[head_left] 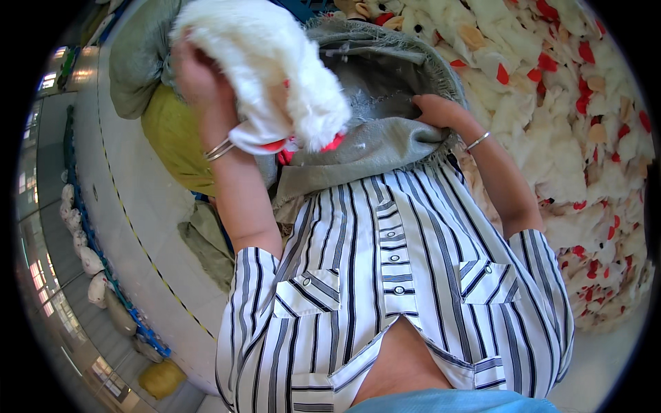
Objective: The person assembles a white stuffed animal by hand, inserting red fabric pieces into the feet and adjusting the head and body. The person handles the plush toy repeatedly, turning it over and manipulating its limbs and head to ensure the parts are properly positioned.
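Both hands busy — left hand (200, 82) grips fluffy white plush (265, 65), right hand (441, 110) clutches coarse grey sack (385, 141).

Bright, even daylight is filling the scene, and nothing is sitting in deep shadow. The white plush toy (265, 65) is glaring near its top, its fur losing detail there. The pale floor (120, 206) at the left is reflecting a soft sheen, and small highlights are glinting along the far left rim. Soft shadow is falling inside the grey sack (385, 131). The striped shirt (385, 275) is showing crisp and sharp. Fisheye distortion is bending the floor lines, and a black ring is closing the corners, where detail is smearing.
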`<act>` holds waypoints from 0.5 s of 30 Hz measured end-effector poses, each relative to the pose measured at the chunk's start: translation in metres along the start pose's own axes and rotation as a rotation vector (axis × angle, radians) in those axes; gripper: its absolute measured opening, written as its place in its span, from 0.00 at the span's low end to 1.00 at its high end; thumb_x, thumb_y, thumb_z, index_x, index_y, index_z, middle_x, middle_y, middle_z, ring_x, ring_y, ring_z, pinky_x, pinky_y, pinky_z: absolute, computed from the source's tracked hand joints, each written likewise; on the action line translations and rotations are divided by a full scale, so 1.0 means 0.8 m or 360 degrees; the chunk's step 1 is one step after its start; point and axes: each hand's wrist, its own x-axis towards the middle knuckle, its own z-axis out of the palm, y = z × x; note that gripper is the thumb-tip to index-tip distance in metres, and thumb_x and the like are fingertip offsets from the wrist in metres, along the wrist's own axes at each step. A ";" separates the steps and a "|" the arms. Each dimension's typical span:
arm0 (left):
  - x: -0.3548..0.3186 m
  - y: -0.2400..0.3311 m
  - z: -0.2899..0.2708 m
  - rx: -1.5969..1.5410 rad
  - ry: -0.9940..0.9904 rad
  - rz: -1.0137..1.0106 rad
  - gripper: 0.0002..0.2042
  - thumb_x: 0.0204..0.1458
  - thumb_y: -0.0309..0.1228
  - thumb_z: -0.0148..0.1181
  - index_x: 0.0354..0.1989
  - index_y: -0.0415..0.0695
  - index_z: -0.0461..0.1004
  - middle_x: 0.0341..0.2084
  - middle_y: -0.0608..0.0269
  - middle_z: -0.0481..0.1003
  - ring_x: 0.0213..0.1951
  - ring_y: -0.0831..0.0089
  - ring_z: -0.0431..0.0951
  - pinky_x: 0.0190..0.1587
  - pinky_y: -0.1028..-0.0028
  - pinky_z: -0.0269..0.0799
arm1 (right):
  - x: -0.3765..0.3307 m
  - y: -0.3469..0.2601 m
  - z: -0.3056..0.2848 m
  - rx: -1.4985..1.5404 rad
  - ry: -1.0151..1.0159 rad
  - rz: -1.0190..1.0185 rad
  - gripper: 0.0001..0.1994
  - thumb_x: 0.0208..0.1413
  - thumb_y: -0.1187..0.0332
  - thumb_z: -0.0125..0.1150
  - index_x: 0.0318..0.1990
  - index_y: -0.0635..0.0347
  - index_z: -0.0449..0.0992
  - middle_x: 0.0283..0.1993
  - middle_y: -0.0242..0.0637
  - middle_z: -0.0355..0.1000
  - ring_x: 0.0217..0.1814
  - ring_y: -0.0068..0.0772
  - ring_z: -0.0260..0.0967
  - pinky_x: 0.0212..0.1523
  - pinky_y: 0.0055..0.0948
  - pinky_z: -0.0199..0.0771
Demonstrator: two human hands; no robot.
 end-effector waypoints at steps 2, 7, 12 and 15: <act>-0.011 0.041 0.018 -0.0097 -0.0036 0.0034 0.20 0.63 0.41 0.43 0.51 0.36 0.71 0.48 0.55 0.76 0.50 0.65 0.76 0.54 0.65 0.72 | 0.009 -0.003 -0.007 0.0304 0.0222 -0.0171 0.26 0.52 0.52 0.65 0.48 0.68 0.74 0.47 0.53 0.76 0.50 0.49 0.74 0.51 0.39 0.72; -0.043 0.077 0.051 -0.0176 -0.0143 0.0038 0.19 0.59 0.38 0.42 0.48 0.37 0.72 0.42 0.56 0.77 0.44 0.69 0.77 0.48 0.68 0.73 | 0.010 -0.074 -0.056 0.1413 0.0311 -0.0692 0.31 0.58 0.48 0.60 0.60 0.62 0.68 0.56 0.39 0.72 0.57 0.32 0.69 0.54 0.29 0.68; -0.053 -0.025 0.088 0.0245 -0.0838 -0.0338 0.11 0.55 0.33 0.56 0.41 0.39 0.76 0.28 0.68 0.76 0.30 0.80 0.74 0.33 0.77 0.71 | 0.028 -0.119 -0.053 0.1584 0.0203 -0.1222 0.30 0.57 0.60 0.65 0.64 0.61 0.65 0.63 0.37 0.66 0.63 0.26 0.60 0.63 0.31 0.62; -0.068 -0.118 0.057 0.0137 -0.1022 -0.0833 0.09 0.57 0.29 0.59 0.43 0.39 0.75 0.35 0.68 0.76 0.37 0.81 0.75 0.41 0.77 0.72 | 0.073 -0.106 -0.001 0.1249 0.0550 -0.1248 0.22 0.60 0.66 0.61 0.61 0.59 0.68 0.62 0.39 0.66 0.63 0.31 0.62 0.64 0.32 0.62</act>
